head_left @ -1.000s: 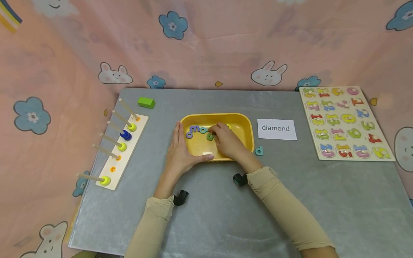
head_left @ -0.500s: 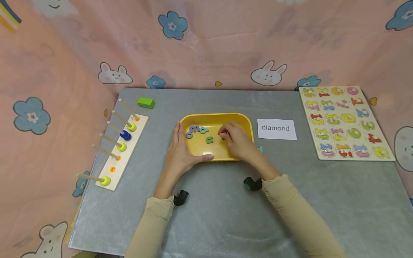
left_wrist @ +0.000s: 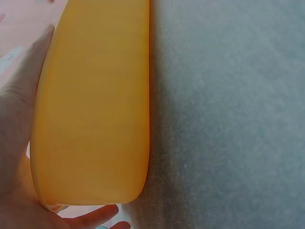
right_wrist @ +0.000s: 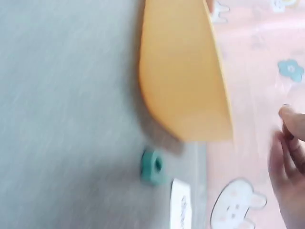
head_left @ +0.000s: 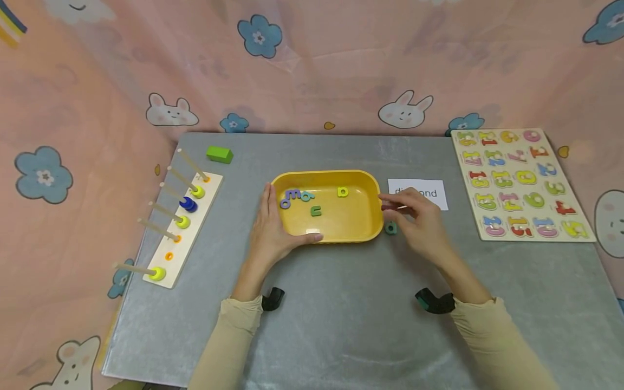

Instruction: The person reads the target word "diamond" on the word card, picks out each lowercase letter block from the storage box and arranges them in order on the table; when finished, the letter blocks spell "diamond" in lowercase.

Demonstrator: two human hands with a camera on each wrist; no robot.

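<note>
My left hand (head_left: 273,227) rests against the left end of a yellow tray (head_left: 351,235), fingers straight along its side and thumb over the near rim. The left wrist view shows the tray wall (left_wrist: 95,105) beside that hand. Inside lie a purple m (head_left: 293,194), a purple round letter (head_left: 285,203), a teal letter (head_left: 307,196), a green n-like letter (head_left: 316,211) and a yellow letter (head_left: 343,192). Just past the tray's right end, my right hand (head_left: 421,225) pinches a small dark red piece (head_left: 388,206); its shape is mostly hidden. Below its fingertips, a teal letter d (head_left: 390,228) lies on the table.
A white card (head_left: 434,187) printed "diamond" is partly covered by my right hand. A number puzzle board (head_left: 524,184) lies at the right. On the left stand a peg board (head_left: 187,238) with rings and a green block (head_left: 220,155). Patterned pink cloth hangs behind the grey table (head_left: 336,309).
My right hand has moved right, out of the tray and over its right rim, with the dark red piece. The yellow letter has come into view. My left hand has stayed in place.
</note>
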